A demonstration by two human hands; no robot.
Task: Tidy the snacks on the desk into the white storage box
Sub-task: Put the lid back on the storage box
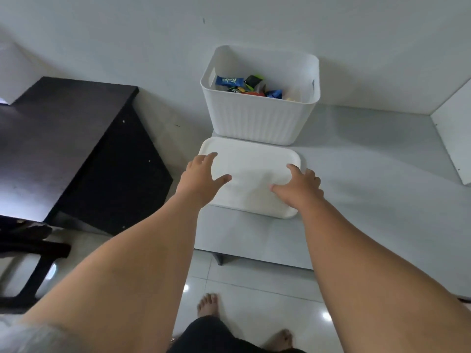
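A white ribbed storage box [260, 118] stands on the white desk [369, 174] against the wall, its top uncovered. Several snack packets [248, 86], blue, black and orange, lie inside it. Just in front of the box lies its flat white lid [252, 161], near the desk's left front corner. My left hand [201, 179] rests over the lid's left edge with fingers spread. My right hand [300, 187] lies on the lid's right side, thumb on top and fingers curled toward its right edge. Neither hand has the lid lifted off the desk.
A dark brown table [63, 138] stands to the left, with a black chair [28, 253] at the lower left. A white panel [456, 138] rises at the desk's right end. Glossy tiled floor and my bare feet [209, 304] show below.
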